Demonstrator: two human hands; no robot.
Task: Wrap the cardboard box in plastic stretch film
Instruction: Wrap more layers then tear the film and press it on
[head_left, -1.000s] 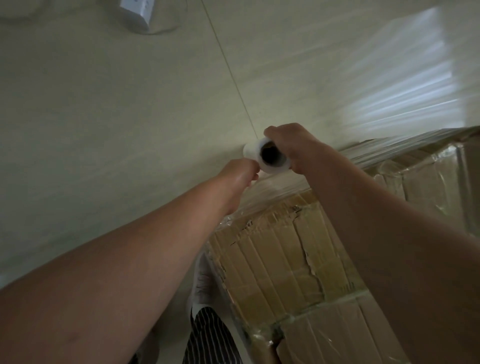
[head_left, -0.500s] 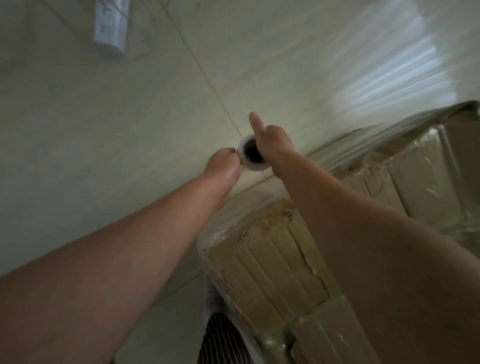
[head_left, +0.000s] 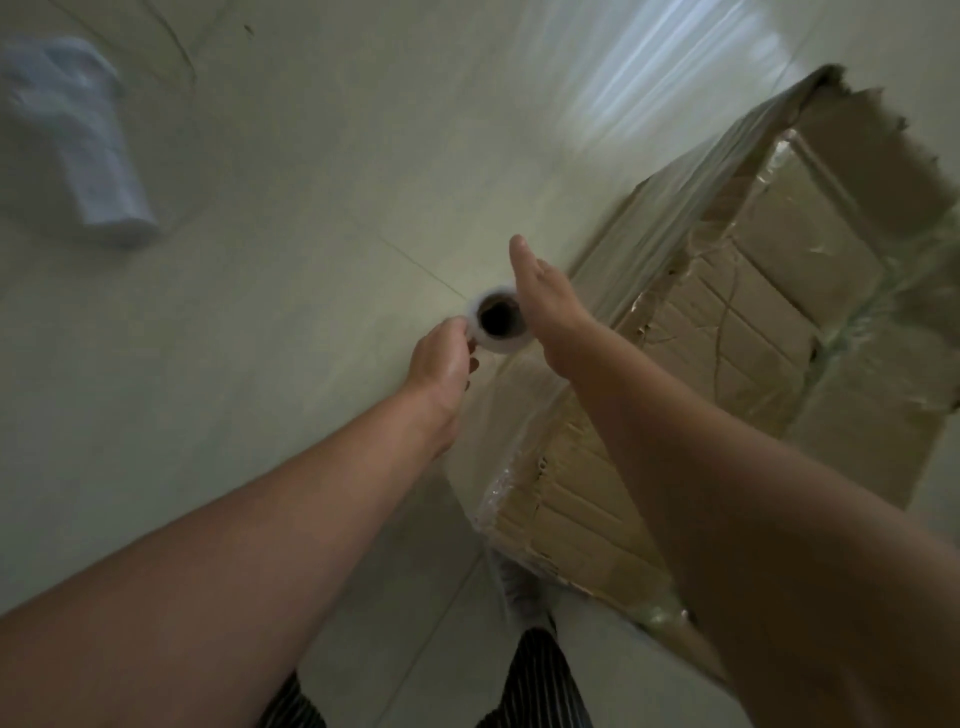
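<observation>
The stretch film roll (head_left: 498, 322) is seen end-on, white with a dark core, held over the floor beside the cardboard box (head_left: 753, 291). My left hand (head_left: 441, 358) grips the roll's left rim with its fingers. My right hand (head_left: 545, 306) lies flat against the roll's right side, fingers straight and pointing up. Clear film (head_left: 649, 228) runs taut from the roll along the box's left side. The box is brown, torn at its far edge, and has shiny film over its top and corners.
Pale floor tiles (head_left: 260, 312) fill the left side. A blurred white object (head_left: 98, 150) lies on the floor at the upper left. My striped trouser legs (head_left: 530, 680) stand close to the box's near corner.
My right hand has gone from a closed grip on the roll to a flat hand against it. The view has swung, showing more of the box's top; the white object has shifted down-left.
</observation>
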